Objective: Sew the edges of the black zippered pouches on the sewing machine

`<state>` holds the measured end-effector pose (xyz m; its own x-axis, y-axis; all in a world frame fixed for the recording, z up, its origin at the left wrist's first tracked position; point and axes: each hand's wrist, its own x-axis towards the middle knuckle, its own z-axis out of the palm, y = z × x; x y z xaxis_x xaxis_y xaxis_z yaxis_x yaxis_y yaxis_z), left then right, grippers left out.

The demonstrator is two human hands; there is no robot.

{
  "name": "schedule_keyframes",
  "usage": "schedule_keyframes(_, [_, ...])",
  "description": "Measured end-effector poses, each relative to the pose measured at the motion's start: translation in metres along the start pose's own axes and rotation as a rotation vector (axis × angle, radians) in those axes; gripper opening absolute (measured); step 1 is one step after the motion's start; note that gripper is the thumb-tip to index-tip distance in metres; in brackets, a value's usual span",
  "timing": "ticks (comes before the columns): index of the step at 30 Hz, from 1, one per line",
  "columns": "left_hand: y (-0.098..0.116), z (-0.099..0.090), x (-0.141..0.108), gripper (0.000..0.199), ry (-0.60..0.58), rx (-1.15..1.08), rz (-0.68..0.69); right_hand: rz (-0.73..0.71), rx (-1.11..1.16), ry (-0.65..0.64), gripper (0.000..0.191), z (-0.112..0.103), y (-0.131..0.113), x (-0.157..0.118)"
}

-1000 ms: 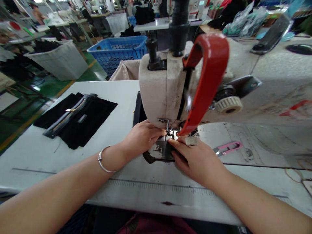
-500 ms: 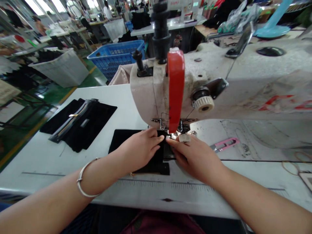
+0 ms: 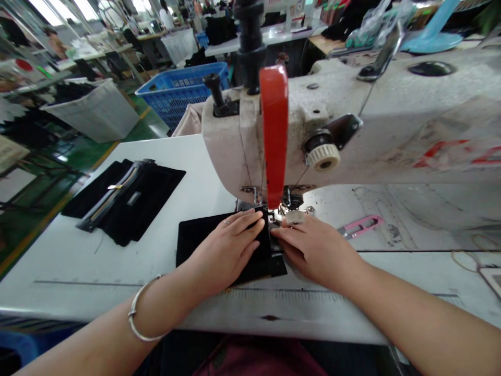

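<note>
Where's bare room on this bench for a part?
Bare: white tabletop between the black cloth pile and the black panel under the left hand. Largely bare: machine bed right of the pink snips. Crowded: below the red lever, where right hand and panel sit close.

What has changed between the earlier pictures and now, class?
The black panel, at first mostly hidden behind the machine, has come forward into view, then turned slightly. The left hand has flattened onto it. The right hand stays by the machine; the snips and black pile have not moved.
</note>
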<state>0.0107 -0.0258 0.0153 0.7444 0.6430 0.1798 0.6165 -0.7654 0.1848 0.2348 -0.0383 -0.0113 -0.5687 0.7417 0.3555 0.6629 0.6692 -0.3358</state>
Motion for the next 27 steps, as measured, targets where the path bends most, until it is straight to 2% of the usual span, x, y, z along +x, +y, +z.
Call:
schedule_keyframes(5, [0.016,-0.013,-0.018,0.039,-0.106,-0.004,0.112,-0.024,0.010,-0.007,0.021,-0.007,-0.001,0.000])
schedule_keyframes(10, [0.028,-0.007,-0.032,0.046,-0.091,-0.044,0.063,-0.075,-0.024,-0.002,0.022,-0.008,-0.003,0.000])
schedule_keyframes(16, [0.015,0.000,-0.031,0.044,-0.052,-0.117,0.086,-0.066,-0.054,-0.025,0.028,-0.004,-0.004,-0.003])
schedule_keyframes(27, [-0.016,0.003,-0.007,0.038,0.016,-0.122,0.161,-0.011,0.009,-0.035,0.042,0.001,-0.001,-0.002])
